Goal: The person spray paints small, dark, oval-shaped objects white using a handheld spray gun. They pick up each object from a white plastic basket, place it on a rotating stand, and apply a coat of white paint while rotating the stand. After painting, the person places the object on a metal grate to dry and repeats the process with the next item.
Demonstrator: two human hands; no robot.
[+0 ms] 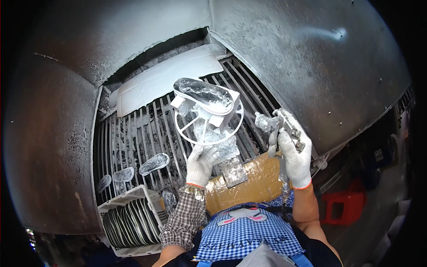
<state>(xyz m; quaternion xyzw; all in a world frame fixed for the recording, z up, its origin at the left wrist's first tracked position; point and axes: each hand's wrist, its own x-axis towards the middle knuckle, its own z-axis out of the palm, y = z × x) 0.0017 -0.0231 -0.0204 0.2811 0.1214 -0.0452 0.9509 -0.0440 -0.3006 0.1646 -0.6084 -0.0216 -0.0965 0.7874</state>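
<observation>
A shoe sole (pixel 204 95) with a pale rim and shiny film over its middle lies on white blocks above a white spoked wheel (pixel 240 121). My left hand (pixel 200 165), in a white knit glove, is closed at the wheel's near rim, beside the crumpled, paint-coated wrapping (pixel 226 149) of the stand; some of its fingertips are hidden. My right hand (pixel 297 156), also gloved, is wrapped round a paint-crusted spray gun (pixel 284 122). Its nozzle points left toward the sole, a short way off, and a hose (pixel 283 178) hangs below.
Film-covered soles (pixel 154 164) lie on the slatted metal grate (pixel 153 129) at the left. A white basket (pixel 153 200) of upright dark soles stands at the lower left. Nearest me is taped cardboard (pixel 260 178). Metal walls (pixel 311 58) enclose the grate; a red stool (pixel 342 207) stands right.
</observation>
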